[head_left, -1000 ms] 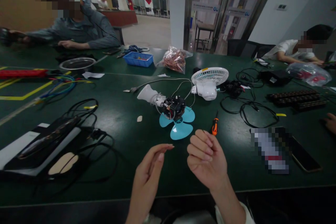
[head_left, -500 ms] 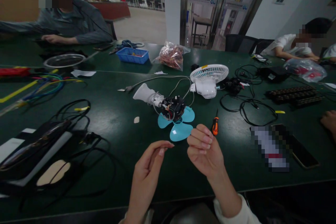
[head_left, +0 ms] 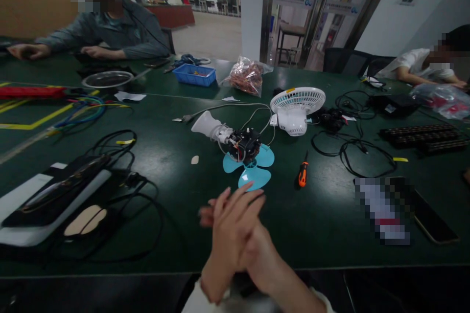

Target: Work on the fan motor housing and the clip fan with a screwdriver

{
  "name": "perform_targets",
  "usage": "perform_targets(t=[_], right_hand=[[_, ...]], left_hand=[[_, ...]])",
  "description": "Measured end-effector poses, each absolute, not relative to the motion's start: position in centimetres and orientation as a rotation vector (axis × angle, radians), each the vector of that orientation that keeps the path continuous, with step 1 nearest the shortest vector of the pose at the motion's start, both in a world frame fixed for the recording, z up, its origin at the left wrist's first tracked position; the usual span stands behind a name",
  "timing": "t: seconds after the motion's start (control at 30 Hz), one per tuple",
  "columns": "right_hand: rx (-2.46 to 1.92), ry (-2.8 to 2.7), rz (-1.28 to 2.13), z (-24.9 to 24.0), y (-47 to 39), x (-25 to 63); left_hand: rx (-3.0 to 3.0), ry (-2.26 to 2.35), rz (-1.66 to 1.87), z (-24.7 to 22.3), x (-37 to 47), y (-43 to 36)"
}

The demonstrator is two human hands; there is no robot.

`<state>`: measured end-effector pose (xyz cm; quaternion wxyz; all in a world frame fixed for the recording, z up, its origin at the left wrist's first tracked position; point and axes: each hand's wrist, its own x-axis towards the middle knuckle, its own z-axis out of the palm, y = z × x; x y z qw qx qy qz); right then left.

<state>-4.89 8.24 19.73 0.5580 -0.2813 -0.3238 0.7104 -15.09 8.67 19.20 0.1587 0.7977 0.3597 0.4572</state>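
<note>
My left hand [head_left: 228, 237] lies across my right hand [head_left: 260, 253], touching it in front of the fan parts. The left fingers are stretched out and hold nothing. Behind them the right hand is partly hidden, its blurred, extended fingertips showing at the left. Just beyond the hands is a light-blue fan blade [head_left: 254, 178], joined to a black motor unit [head_left: 245, 143] and a white stand neck [head_left: 209, 125]. A white fan head with a grille [head_left: 293, 120] sits behind to the right. An orange and black screwdriver [head_left: 302, 174] lies right of the blades.
On the green table [head_left: 161, 254] are a blue tray [head_left: 194, 76], a plastic bag [head_left: 246, 77], black cables [head_left: 348, 156] and a phone [head_left: 435, 215]. A black device [head_left: 58, 190] lies at left. One person [head_left: 110, 34] sits across; another [head_left: 418, 66] is at far right.
My hands, apart before, have come together, the left now over the right, whose curled fingers have straightened. The view has shifted a little to the left. The fan parts look unmoved on the table.
</note>
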Motion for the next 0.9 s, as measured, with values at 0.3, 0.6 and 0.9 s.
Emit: perform_targets(t=[0.3, 0.6, 0.9], right_hand=[[-0.785, -2.03, 0.793, 20.4, 4.6, -4.6], [-0.884, -1.874, 0.929, 18.6, 5.4, -6.0], [-1.01, -1.829, 0.752, 18.6, 7.7, -8.5]], left_hand=[[0.776, 1.057, 1.307, 19.0, -17.3, 11.0], [0.572, 0.993, 1.662, 21.2, -18.3, 20.1], [0.897, 1.366, 1.736, 17.7, -16.2, 27.7]])
